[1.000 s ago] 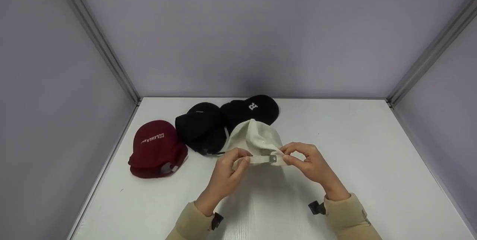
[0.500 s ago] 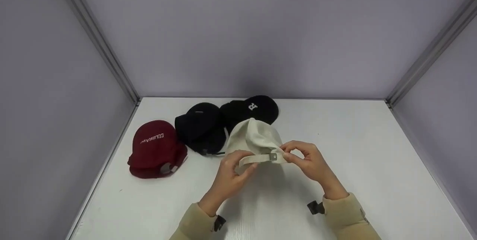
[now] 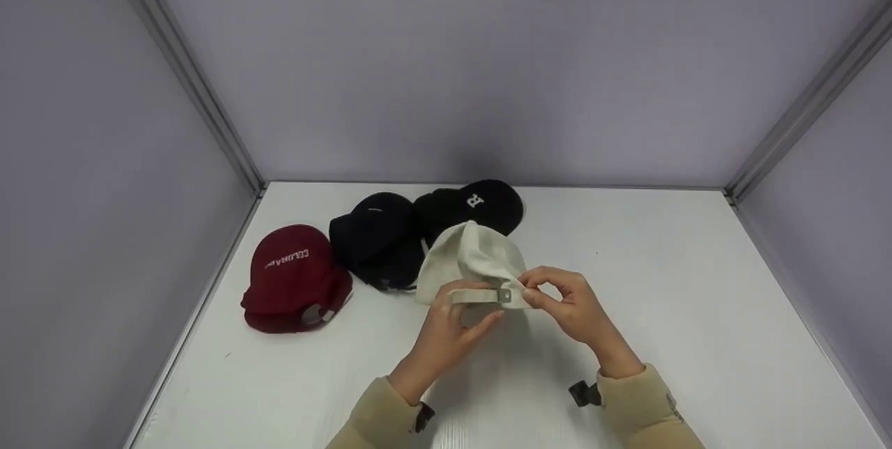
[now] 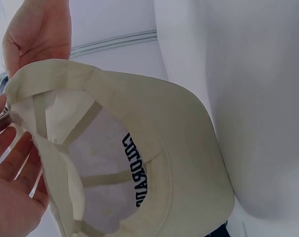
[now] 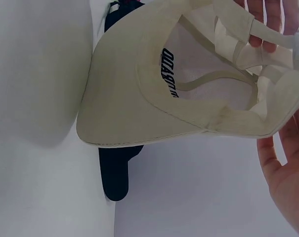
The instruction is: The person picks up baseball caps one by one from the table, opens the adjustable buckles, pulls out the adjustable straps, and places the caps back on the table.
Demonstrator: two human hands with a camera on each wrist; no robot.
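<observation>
A cream baseball cap (image 3: 488,247) is held with its back opening toward me in the head view. Its brim (image 4: 193,163) and dark lettering (image 4: 137,170) inside the crown show in the left wrist view. My right hand (image 3: 573,306) pinches the cap's edge beside the metal buckle (image 3: 504,295) of the back strap (image 3: 474,296). The fingers of my left hand (image 3: 446,337) reach behind the strap into the opening, and its thumb stands apart below. Those left fingers (image 5: 273,17) appear extended past the strap in the right wrist view.
A maroon cap (image 3: 289,278) with white lettering lies at left on the white table (image 3: 662,282). Beside it rests a dark navy cap (image 3: 380,236), touching a black cap (image 3: 498,208) with a white R behind the cream one. Grey panels (image 3: 488,65) enclose the table.
My left hand has released its pinch on the strap, spread its thumb away, and moved right with its fingers behind the strap. My right hand keeps its pinch, with the cap nearly still.
</observation>
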